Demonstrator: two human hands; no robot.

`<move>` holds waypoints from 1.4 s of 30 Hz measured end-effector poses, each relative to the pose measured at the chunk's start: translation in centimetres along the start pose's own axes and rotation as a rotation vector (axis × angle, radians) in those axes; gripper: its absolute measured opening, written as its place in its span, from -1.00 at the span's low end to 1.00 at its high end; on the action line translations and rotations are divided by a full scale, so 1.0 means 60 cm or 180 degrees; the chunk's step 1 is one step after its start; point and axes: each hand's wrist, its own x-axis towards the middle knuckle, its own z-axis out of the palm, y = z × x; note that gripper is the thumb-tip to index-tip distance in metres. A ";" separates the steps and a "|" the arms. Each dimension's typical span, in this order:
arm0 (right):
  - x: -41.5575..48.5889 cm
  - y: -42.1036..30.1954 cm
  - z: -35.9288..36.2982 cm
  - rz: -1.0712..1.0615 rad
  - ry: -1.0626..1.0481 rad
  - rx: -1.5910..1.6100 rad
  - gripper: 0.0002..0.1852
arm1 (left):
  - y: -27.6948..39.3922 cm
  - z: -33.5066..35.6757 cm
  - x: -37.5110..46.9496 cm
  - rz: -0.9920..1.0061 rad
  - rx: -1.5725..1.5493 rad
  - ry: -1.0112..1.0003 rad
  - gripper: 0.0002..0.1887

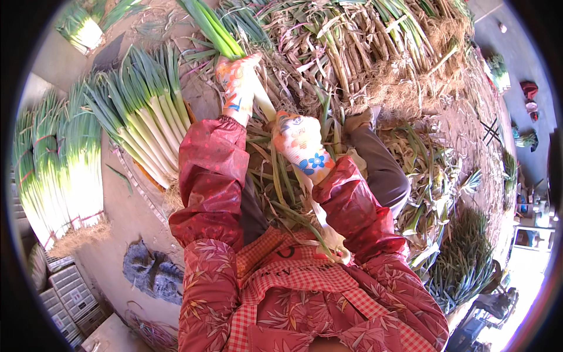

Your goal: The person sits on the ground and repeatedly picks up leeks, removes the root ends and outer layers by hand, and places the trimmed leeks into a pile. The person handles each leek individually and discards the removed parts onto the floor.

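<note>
A long green onion (pixel 265 100) slants between my two gloved hands, its green leaves (pixel 215 28) pointing up and left. My left hand (pixel 237 81) is closed around the stalk just below those leaves. The fist of my right hand (pixel 301 138) is at the lower end of the white shank and hides that end. Below the right fist, a pale strip of onion skin (pixel 323 218) hangs toward my lap; whether the fist holds it too is hidden. Loose leaves and peelings (pixel 281 176) lie between my legs.
On my left, clean green onions (pixel 154 114) rest in a row, with tied bundles (pixel 53 176) beyond. Ahead is a heap of dry, rooted onions (pixel 352 53). Peelings (pixel 422 176) pile up at my right. A grey cloth (pixel 154 270) and plastic crates (pixel 72 288) are at lower left.
</note>
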 end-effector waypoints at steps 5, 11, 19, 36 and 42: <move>-0.025 0.004 -0.013 0.0011 0.0088 0.0358 -0.82 | -0.040 -0.003 0.019 0.0197 0.0005 -0.0051 -0.77; -0.289 0.055 -0.089 -0.0118 -0.1392 -0.0117 -0.83 | -0.004 -0.042 0.053 -0.0428 -0.0528 0.0020 -0.81; -0.288 0.078 -0.141 0.0974 -0.1700 0.0541 -0.66 | 0.008 -0.064 0.078 -0.0746 -0.0396 0.0406 -0.80; -0.186 0.002 -0.090 0.1422 -0.1054 0.2729 -0.67 | -0.012 -0.020 0.007 -0.1789 -0.1382 -0.1027 -0.84; -0.264 0.001 -0.140 -0.0511 -0.0295 0.0998 -0.75 | -0.054 -0.052 0.061 -0.1971 -0.1552 -0.1085 -0.79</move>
